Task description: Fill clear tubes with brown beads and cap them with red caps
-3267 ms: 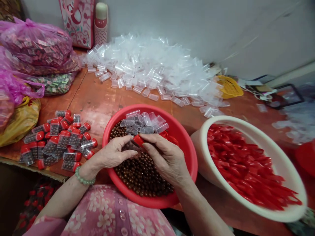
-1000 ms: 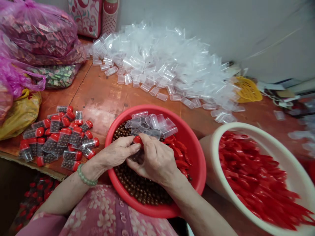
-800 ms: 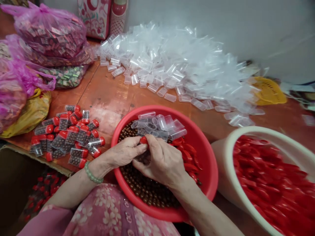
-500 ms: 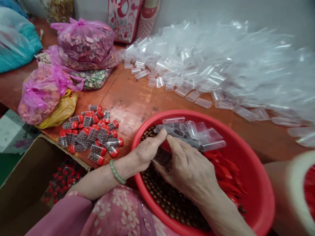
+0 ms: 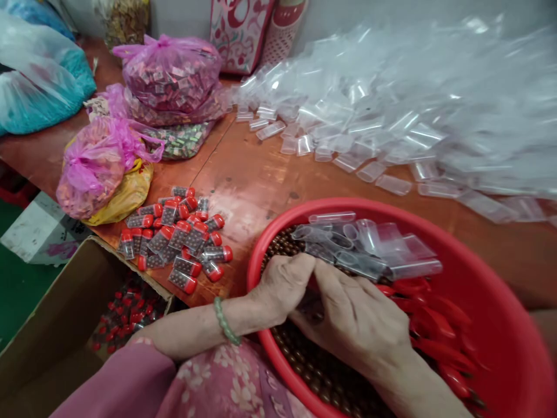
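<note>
- At lower centre of the frame, over the red basin (image 5: 343,204): note left hand (image 5: 282,287) and right hand (image 5: 361,319), fingertips together.
- Between the hands: see dark item (image 5: 311,305) (mostly hidden; unable to tell whether clamped by either).
- Inside the basin: locate brown beads (image 5: 322,380) below the hands, clear sleeves (image 5: 369,247) above, red pieces (image 5: 439,325) at right.
- Left of centre, on the table (image 5: 243,168): find red-capped cases (image 5: 178,233).
</note>
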{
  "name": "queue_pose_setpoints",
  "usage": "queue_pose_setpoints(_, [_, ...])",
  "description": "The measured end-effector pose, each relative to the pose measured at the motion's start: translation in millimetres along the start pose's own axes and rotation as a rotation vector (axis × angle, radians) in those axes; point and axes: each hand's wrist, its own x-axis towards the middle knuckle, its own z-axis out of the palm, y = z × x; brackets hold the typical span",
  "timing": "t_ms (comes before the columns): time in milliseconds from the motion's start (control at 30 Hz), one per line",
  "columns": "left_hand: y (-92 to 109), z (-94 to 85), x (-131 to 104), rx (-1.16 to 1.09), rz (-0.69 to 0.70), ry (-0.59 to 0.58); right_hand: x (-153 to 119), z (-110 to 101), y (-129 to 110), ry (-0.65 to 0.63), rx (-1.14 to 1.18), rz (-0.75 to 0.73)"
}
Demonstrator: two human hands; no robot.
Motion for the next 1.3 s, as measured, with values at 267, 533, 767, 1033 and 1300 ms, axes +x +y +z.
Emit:
queue_pose_setpoints(267, [45.7,-62.2,-34.1,0.624,0.474,0.047,8.6,-22.9,5.0,-0.292,0.248,0.179])
queue_pose_setpoints(533, [45.2,-187.0,-28.4,1.203,0.767,0.73,-5.3,-15.7,65.5,-0.385,0.156,0.489])
queue_pose_setpoints(767, [44.5,-150.4,-15.8,1.307,0.845,0.537,28.4,5.9,71.8,-0.715,-0.038,0.499])
queue_pose_setpoints(1033, [44.1,-18.4,41.0,1.665,1.013,-0.105,41.9,1.7,76.1,-0.943,0.053,0.493])
queue_pose_setpoints(1300, [35.5,-0.3,68.7,2.037,0.934,-0.021,43.8,10.5,107.2,-1.017,0.259,0.483])
